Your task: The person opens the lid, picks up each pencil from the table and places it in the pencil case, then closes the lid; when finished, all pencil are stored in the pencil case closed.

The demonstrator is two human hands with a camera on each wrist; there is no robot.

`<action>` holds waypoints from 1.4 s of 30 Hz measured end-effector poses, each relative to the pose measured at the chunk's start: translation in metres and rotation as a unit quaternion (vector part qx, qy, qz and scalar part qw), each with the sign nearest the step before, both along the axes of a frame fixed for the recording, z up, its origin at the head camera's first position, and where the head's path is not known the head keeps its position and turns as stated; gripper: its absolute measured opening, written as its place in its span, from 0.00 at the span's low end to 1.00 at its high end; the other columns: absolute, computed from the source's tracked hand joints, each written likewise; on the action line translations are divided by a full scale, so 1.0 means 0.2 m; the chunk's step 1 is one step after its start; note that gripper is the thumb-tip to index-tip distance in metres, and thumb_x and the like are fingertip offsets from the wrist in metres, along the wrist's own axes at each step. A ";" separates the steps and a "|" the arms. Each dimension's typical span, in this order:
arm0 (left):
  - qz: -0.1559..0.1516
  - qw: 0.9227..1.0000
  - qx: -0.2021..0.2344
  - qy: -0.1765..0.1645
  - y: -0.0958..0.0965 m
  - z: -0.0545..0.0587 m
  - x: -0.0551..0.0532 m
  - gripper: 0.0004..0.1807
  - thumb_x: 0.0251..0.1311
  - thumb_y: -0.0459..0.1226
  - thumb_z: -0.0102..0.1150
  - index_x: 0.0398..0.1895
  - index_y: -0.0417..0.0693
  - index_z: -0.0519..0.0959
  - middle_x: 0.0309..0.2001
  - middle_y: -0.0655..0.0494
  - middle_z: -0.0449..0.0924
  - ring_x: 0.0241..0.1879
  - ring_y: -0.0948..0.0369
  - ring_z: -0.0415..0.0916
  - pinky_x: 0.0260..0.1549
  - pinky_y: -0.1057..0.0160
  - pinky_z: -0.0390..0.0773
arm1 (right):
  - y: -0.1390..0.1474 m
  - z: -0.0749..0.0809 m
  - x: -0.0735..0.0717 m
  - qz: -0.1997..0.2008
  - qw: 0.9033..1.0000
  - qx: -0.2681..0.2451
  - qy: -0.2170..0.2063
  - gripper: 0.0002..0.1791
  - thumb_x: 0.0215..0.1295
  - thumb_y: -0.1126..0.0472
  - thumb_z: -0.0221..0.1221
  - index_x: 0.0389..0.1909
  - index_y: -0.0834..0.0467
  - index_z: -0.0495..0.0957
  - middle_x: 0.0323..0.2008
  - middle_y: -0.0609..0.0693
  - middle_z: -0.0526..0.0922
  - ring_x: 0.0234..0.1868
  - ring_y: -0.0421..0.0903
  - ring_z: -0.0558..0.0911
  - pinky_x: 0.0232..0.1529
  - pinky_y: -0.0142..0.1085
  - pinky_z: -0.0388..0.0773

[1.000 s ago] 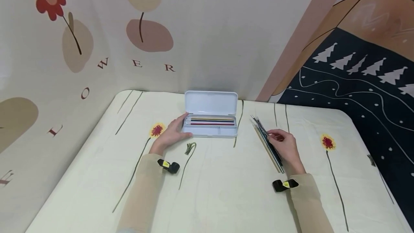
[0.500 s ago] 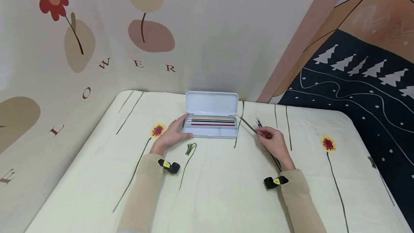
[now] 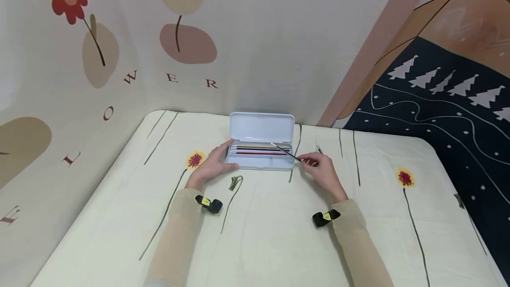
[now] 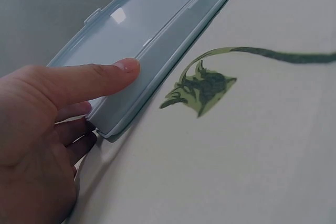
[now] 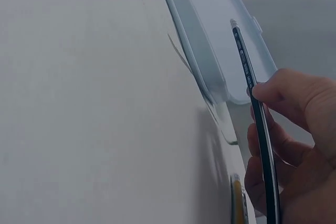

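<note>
Right grip [image 3: 321, 171] pinches 1 dark pencil [image 5: 263, 135] over the open case [image 3: 252, 161]; left grip [image 3: 212, 166] grasps its left end

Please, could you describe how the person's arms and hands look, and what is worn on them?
The left hand and the right hand are bare. Both sleeves are long and plain beige. Near each wrist sits a small black device with a yellow label, too small to read.

Dim wrist views, glare on lid [image 4: 125, 27]
</note>
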State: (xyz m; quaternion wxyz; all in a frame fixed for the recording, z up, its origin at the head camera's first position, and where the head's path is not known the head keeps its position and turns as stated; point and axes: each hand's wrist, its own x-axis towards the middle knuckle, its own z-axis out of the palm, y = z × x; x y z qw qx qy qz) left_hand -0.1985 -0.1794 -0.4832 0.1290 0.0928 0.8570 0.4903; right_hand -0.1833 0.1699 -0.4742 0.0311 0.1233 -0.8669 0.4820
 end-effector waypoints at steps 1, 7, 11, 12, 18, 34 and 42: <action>0.000 1.000 0.000 0.001 0.00 0.00 0.00 0.50 0.53 0.37 0.69 0.76 0.45 0.50 0.74 0.41 0.48 0.72 0.43 0.41 0.68 0.41 0.41 | -0.01 0.00 -0.01 0.004 1.000 0.001 0.003 0.09 0.58 0.73 0.62 0.40 0.66 0.84 0.31 0.54 0.81 0.31 0.47 0.77 0.33 0.31 0.75; -0.002 1.000 -0.001 0.000 0.00 -0.01 -0.01 0.50 0.53 0.38 0.69 0.76 0.46 0.50 0.74 0.42 0.48 0.72 0.43 0.41 0.68 0.41 0.40 | -0.09 0.00 -0.04 0.015 1.000 0.014 0.022 0.09 0.57 0.73 0.63 0.39 0.65 0.86 0.31 0.54 0.83 0.32 0.47 0.78 0.32 0.31 0.75; -0.003 1.000 -0.008 0.003 0.00 -0.01 -0.01 0.50 0.53 0.38 0.69 0.76 0.46 0.50 0.74 0.41 0.48 0.72 0.42 0.41 0.68 0.41 0.40 | -0.14 0.02 -0.07 0.024 0.999 0.015 0.020 0.09 0.59 0.72 0.62 0.39 0.64 0.86 0.34 0.54 0.83 0.33 0.47 0.77 0.33 0.33 0.74; -0.002 1.000 -0.010 0.003 0.00 -0.01 -0.01 0.50 0.53 0.37 0.69 0.76 0.46 0.50 0.74 0.41 0.48 0.72 0.43 0.41 0.68 0.41 0.40 | -0.16 0.02 -0.07 0.028 0.999 0.016 0.017 0.09 0.59 0.72 0.62 0.40 0.64 0.86 0.35 0.54 0.83 0.34 0.47 0.77 0.33 0.34 0.74; -0.002 1.000 -0.015 0.002 0.00 0.00 -0.01 0.51 0.53 0.37 0.69 0.76 0.45 0.50 0.74 0.41 0.48 0.72 0.42 0.42 0.68 0.40 0.41 | -0.24 0.05 -0.12 0.051 0.998 0.018 0.016 0.09 0.60 0.71 0.61 0.40 0.64 0.86 0.34 0.54 0.82 0.33 0.47 0.75 0.31 0.35 0.72; -0.001 1.000 -0.015 -0.001 0.00 0.02 0.00 0.50 0.53 0.37 0.69 0.76 0.45 0.50 0.74 0.41 0.49 0.72 0.42 0.43 0.68 0.40 0.43 | -0.43 0.03 -0.22 0.091 0.989 0.104 0.054 0.09 0.61 0.69 0.62 0.41 0.63 0.86 0.37 0.57 0.84 0.42 0.53 0.80 0.47 0.45 0.76; 0.001 1.000 -0.023 -0.003 0.01 0.02 0.00 0.50 0.53 0.38 0.69 0.76 0.46 0.50 0.74 0.41 0.48 0.72 0.41 0.42 0.68 0.39 0.41 | -0.47 0.01 -0.23 0.096 0.986 0.126 0.052 0.08 0.61 0.68 0.62 0.40 0.61 0.87 0.39 0.56 0.85 0.43 0.52 0.81 0.47 0.44 0.77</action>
